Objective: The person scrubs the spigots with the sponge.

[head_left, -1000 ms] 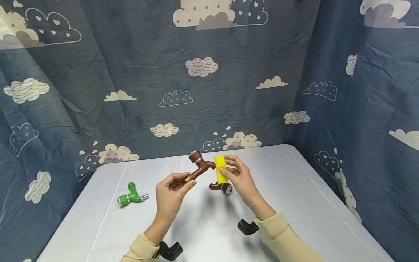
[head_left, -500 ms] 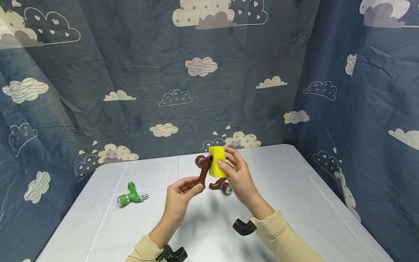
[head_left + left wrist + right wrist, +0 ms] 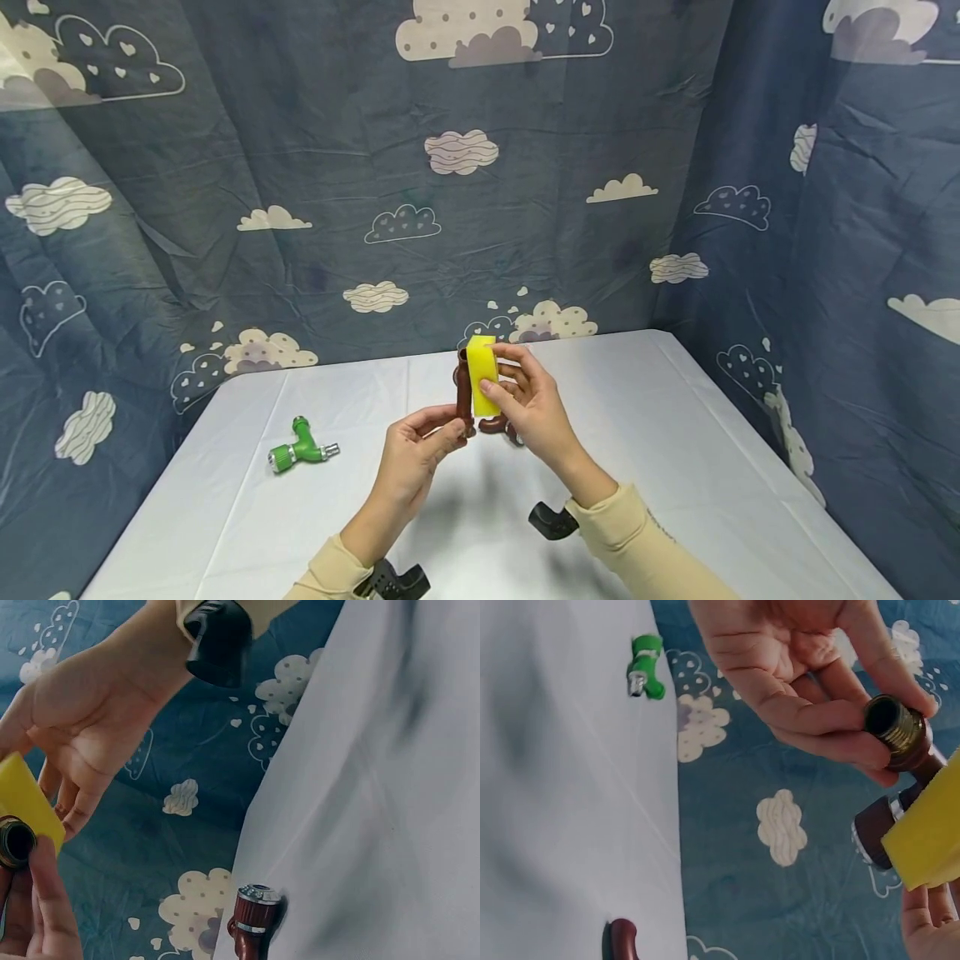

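Yellow foam against brown: sponge (image 3: 482, 362) nearly upright in the right grip (image 3: 534, 400), brown tap (image 3: 464, 390) upright in the left grip (image 3: 422, 442), both raised above the surface (image 3: 637, 417). On the left, closed to a pinch of thumb and fingers round the threaded end (image 3: 900, 733), right at the foot of the brown tap. On the right, closed only down to the thickness of the sponge, with thumb on the near face and fingers round the far side. As a judgement, turns on one relation: two long axes side by side, almost parallel in the head view. From the left grip, straight up along the brown tap to the spout (image 3: 463, 356), open toward the head camera, with the knob (image 3: 876, 831) behind and mostly hidden there. From the right grip, leftward to the sponge, then at once to the right side of the brown tap; apparently touching, though impossible to tell how firmly. Nearer to the upper length: the right grip. Farther back, just below the sponge in the head view: second brown tap (image 3: 492, 425), partly hidden. Well apart to the left: green tap (image 3: 304, 449).
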Demonstrator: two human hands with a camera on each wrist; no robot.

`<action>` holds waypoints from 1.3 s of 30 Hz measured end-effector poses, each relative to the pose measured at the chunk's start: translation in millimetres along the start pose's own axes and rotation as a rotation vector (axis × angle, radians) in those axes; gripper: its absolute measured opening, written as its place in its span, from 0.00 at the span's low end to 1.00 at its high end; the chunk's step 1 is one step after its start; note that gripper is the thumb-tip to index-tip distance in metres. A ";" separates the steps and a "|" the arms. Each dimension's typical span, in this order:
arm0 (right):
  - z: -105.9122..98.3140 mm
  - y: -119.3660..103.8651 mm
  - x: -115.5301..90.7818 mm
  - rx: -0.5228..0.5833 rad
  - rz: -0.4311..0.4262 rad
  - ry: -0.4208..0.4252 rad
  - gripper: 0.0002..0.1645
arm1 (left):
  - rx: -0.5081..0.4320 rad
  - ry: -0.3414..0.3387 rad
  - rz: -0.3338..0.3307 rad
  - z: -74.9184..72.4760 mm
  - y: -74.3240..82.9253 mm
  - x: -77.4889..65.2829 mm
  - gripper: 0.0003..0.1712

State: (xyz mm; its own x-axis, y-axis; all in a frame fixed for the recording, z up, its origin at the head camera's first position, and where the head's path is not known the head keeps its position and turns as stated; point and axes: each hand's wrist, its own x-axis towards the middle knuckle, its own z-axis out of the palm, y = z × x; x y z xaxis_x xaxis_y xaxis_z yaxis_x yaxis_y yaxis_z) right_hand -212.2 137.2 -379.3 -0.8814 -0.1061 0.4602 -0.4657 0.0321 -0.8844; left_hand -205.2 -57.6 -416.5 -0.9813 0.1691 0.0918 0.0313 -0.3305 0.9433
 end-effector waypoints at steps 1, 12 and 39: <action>0.7 0.4 -0.4 -0.024 -0.011 -0.006 0.29 | -0.001 0.004 -0.005 -0.1 0.6 0.3 0.14; 4.0 6.3 -6.0 -0.265 -0.145 -0.009 0.27 | -0.053 0.042 -0.037 -0.6 6.8 2.9 0.11; 1.3 8.0 -26.2 -0.377 -0.149 -0.089 0.25 | -0.174 0.086 -0.030 -1.0 12.1 9.9 0.10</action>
State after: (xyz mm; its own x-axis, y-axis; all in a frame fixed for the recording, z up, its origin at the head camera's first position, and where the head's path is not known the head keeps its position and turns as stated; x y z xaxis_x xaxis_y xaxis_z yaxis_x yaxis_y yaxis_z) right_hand -192.7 138.9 -398.5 -0.7995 -0.2220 0.5582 -0.5988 0.3695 -0.7106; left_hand -214.7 -60.8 -404.5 -0.9942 0.1033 0.0299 -0.0239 -0.4830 0.8753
